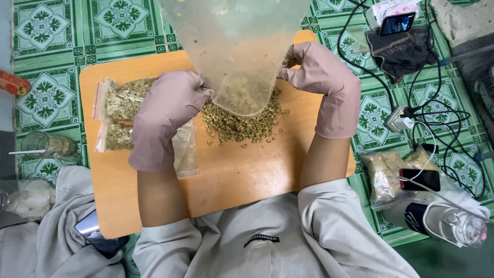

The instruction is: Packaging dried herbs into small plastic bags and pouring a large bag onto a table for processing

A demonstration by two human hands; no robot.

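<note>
A green patterned floor mat (pixel 46 92) covers the scene, and on it lies an orange wooden board (pixel 231 175), reaching from the far centre to the person's lap at the near edge. The person's grey sweater (pixel 267 242) fills the near middle.

A large clear plastic bag (pixel 236 46) hangs upside down over the far middle of the board, its mouth pointing down. Greenish-yellow bits show inside the lower part. Both hands wear pale pink gloves. The left hand (pixel 167 116) is clenched on the left edge of the bag's mouth, and the right hand (pixel 321 85) pinches the right edge of it, so the bag is held between them just above the board.

Directly under the mouth sits a heap of green-yellow chopped pieces (pixel 242 123), touching the board, with a few crumbs scattered to its near right.

At the left of the board lie small filled zip bags (pixel 121 110), stacked side by side, partly under the left wrist. An empty clear bag (pixel 186 152) lies just near of that hand.

To the right, off the board, are tangled black cables (pixel 442 108), a white charger (pixel 399 119), a bag of pale material (pixel 383 175) and a dark phone (pixel 424 179). Another phone (pixel 87 225) rests at the near left.
</note>
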